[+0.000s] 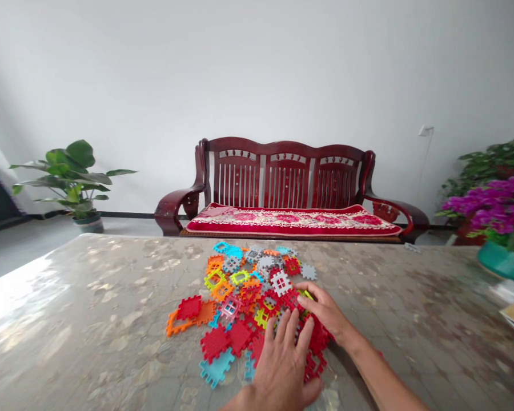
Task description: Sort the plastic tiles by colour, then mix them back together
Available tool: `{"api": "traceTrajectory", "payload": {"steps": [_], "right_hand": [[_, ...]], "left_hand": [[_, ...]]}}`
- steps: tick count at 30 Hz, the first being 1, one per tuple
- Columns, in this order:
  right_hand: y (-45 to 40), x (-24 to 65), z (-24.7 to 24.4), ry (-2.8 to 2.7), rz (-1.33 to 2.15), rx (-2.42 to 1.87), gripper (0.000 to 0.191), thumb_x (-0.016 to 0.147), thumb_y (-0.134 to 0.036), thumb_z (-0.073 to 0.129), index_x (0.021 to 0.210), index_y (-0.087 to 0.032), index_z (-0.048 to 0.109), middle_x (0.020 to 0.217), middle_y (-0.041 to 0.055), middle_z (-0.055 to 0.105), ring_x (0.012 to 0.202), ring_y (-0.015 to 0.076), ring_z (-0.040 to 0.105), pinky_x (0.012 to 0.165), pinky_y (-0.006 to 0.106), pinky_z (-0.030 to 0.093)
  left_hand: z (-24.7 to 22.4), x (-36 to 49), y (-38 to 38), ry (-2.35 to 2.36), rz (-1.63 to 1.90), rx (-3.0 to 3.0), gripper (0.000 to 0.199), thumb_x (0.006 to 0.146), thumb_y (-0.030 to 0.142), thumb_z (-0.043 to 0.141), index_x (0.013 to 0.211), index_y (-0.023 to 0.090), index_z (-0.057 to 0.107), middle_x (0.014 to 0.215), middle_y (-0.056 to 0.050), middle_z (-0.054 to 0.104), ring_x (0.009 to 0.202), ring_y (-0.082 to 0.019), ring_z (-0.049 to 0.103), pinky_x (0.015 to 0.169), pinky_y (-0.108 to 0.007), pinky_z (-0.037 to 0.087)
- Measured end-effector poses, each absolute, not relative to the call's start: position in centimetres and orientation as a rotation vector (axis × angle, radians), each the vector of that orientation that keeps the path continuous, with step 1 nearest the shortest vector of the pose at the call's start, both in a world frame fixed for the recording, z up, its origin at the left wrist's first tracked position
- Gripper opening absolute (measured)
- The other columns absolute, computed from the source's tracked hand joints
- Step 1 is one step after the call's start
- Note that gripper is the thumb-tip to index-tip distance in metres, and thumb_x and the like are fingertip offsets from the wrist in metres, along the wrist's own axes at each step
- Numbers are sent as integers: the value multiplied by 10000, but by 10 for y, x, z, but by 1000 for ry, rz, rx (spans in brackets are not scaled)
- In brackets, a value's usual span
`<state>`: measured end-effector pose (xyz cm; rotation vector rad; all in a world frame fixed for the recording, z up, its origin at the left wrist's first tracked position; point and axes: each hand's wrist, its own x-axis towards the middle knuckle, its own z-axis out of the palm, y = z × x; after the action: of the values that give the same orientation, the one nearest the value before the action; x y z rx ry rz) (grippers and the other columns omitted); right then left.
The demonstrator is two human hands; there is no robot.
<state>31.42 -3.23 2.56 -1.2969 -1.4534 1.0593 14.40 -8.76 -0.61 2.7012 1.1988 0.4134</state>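
Observation:
A loose heap of plastic interlocking building tiles with notched edges lies on the table, in red, orange, blue, grey, pink and yellow-green. My left hand (282,359) rests over the near side of the heap, palm down, its fingers stretched out and slightly spread on red tiles. On the heap's right side, my right hand (328,314) has its thumb and forefinger around a yellow-green tile (305,294), mostly hidden by the fingers. Just beyond it lies a light grey window tile (280,282). A blue tile (217,368) and a red tile (215,342) lie left of my left hand.
The table (89,319) has a shiny patterned cover. One grey tile (412,248) lies apart near its far edge. At the right stand purple flowers (497,205) in a teal pot (503,264). Behind the table are a wooden bench (286,171) and a potted plant (75,177).

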Motion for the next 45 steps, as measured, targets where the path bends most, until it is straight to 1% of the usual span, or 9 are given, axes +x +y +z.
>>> {"api": "traceTrajectory", "payload": {"steps": [5,13,21,29,34,38,41,43,45], "right_hand": [[-35,307,30,-1435,1023,-1312,347,751,-443,635,1010,-213,651,1036,34,667,1026,256,568,962,386,405],[-36,304,28,-1298,1053,-1282,321,751,-480,644,928,-213,654,926,18,652,916,224,563,872,326,424],[-39,292,29,-1140,1031,-1272,330,713,-508,670,875,-222,647,786,-6,619,781,204,547,745,301,447],[-46,275,27,-983,1088,-1191,427,738,-510,675,1049,-222,627,969,29,669,934,228,598,836,319,477],[-49,264,23,-1012,1201,-1113,499,760,-555,671,1129,-223,624,1131,59,673,1107,255,582,970,360,445],[-51,256,24,-1105,1266,-1087,474,778,-584,650,1102,-237,654,1154,45,677,1157,250,567,1033,365,399],[-49,252,28,-1153,1218,-1129,460,758,-609,652,996,-218,692,1063,53,706,1093,265,594,994,385,427],[-47,251,29,-1168,1180,-1146,468,741,-607,665,979,-206,705,1038,67,716,1068,274,606,991,406,428],[-45,253,29,-1172,1150,-1152,471,724,-591,687,995,-206,716,1127,85,700,1132,281,583,1040,424,390]], "left_hand": [[-3,144,-88,1183,421,2652,893,838,691,452,1545,288,84,1602,-118,188,1457,-347,195,1148,-618,198],[-2,143,-85,1159,422,2567,872,831,633,509,1538,334,96,1616,-41,165,1457,-337,188,1148,-610,213],[12,145,-87,1137,626,2579,744,779,242,596,1468,313,326,1600,0,209,1420,-300,227,1154,-499,293],[43,132,-85,1133,699,2610,495,811,109,496,1262,308,536,1508,31,360,1348,-244,305,1152,-424,307],[61,122,-78,1222,647,2628,383,830,108,497,1154,284,601,1331,-3,530,1158,-235,461,1045,-402,408],[73,113,-70,1320,575,2622,295,866,132,476,1082,252,636,1146,-30,623,1034,-220,530,947,-376,448],[79,109,-65,1345,537,2635,255,867,129,471,992,249,658,1024,-26,650,972,-206,556,888,-355,450],[79,108,-64,1364,537,2643,246,862,127,473,965,247,661,991,-24,656,955,-207,562,871,-356,445],[77,108,-64,1374,545,2657,252,857,118,470,959,247,660,993,-22,659,957,-211,563,871,-363,438]]}}
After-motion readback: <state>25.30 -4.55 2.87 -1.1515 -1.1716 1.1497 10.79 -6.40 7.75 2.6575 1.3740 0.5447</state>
